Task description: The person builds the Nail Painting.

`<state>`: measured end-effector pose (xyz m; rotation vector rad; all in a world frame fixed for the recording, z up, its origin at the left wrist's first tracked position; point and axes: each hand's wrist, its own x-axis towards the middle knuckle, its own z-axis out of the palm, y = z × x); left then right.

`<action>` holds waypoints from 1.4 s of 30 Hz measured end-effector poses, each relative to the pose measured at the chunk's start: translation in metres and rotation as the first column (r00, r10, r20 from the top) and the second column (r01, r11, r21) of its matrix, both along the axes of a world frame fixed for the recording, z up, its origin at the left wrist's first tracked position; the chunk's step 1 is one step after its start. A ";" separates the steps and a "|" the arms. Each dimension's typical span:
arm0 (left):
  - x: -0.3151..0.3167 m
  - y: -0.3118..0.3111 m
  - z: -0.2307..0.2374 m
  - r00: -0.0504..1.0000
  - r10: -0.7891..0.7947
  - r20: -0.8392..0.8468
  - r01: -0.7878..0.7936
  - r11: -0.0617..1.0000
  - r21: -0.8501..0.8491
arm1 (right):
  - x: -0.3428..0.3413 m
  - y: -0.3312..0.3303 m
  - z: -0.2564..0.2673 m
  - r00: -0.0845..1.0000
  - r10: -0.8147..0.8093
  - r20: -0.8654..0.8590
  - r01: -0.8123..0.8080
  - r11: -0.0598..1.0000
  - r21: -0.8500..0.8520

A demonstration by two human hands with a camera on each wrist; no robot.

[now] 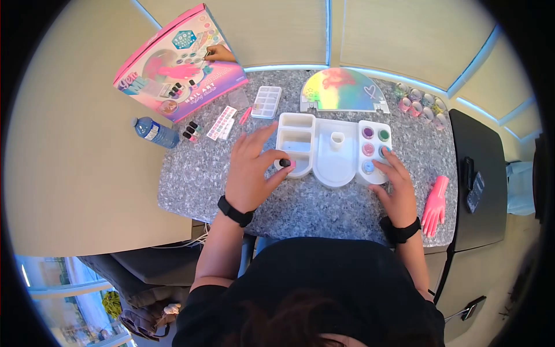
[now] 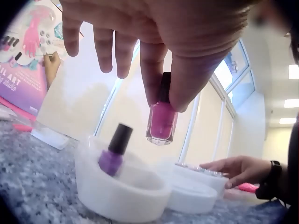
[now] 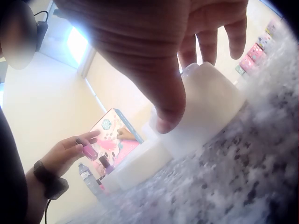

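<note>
My left hand [image 1: 247,173] pinches a pink nail polish bottle [image 2: 162,123] by its black cap, between thumb and index finger, with the other fingers spread. The bottle hangs upright over the left end of a white three-section organizer [image 1: 334,168]. A purple nail polish bottle [image 2: 111,161] leans inside the front left compartment below it. My right hand [image 1: 398,194] rests at the organizer's right end, thumb along its side and loosely bent fingertips over the pots. Purple, green, pink and blue glitter pots [image 1: 368,149] sit in that section.
Behind the organizer lies a holographic half-round panel [image 1: 345,92]. To the left are a lidded case [image 1: 266,102], sticker sheets [image 1: 222,122], small polish bottles [image 1: 191,130], a water bottle [image 1: 156,133] and the kit box [image 1: 177,63]. A pink model hand [image 1: 435,207] and several jars [image 1: 421,104] are rightward.
</note>
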<state>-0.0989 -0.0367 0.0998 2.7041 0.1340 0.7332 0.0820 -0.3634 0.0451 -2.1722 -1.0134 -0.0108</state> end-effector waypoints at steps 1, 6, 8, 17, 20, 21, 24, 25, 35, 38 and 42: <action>0.004 0.001 -0.008 1.000 0.002 -0.010 -0.001 1.000 0.017 | 0.000 0.000 0.000 1.000 0.004 0.006 -0.004 1.000 0.005; 0.014 0.004 -0.029 0.997 0.065 -0.048 -0.061 0.994 0.085 | 0.000 0.001 0.000 1.000 0.008 0.015 -0.008 1.000 0.000; 0.017 0.005 -0.034 0.997 0.068 -0.023 -0.065 0.994 0.087 | 0.000 0.001 0.001 1.000 0.007 0.011 -0.007 1.000 -0.009; 0.012 0.011 -0.017 0.998 0.067 0.006 -0.066 0.995 -0.072 | 0.001 0.001 -0.004 1.000 0.018 0.009 -0.018 1.000 0.010; -0.001 0.062 -0.010 0.930 0.360 0.076 -0.361 0.932 0.000 | 0.000 0.001 -0.001 1.000 0.011 0.007 -0.011 1.000 -0.005; -0.007 0.084 -0.010 0.863 0.500 0.076 -0.499 0.866 -0.027 | 0.000 0.002 -0.001 1.000 0.010 0.008 -0.010 1.000 -0.002; -0.029 0.151 -0.028 0.557 0.827 0.073 -0.829 0.559 0.001 | 0.000 0.001 -0.003 1.000 0.013 0.007 -0.013 1.000 0.001; -0.034 0.166 -0.035 0.552 0.831 0.074 -0.833 0.553 0.001 | 0.000 0.001 -0.003 1.000 0.008 0.006 -0.008 1.000 0.002; -0.058 0.182 -0.047 0.399 0.895 -0.199 -0.909 0.414 0.041 | -0.002 0.003 0.002 1.000 -0.001 0.011 0.001 1.000 0.002; -0.045 0.099 -0.011 0.683 0.719 0.128 -0.709 0.695 -0.121 | -0.003 0.002 0.003 1.000 -0.001 -0.006 0.001 1.000 -0.008; -0.018 0.022 -0.005 0.984 0.082 0.158 -0.066 0.992 -0.104 | -0.006 0.002 0.002 1.000 0.001 0.030 0.000 1.000 -0.027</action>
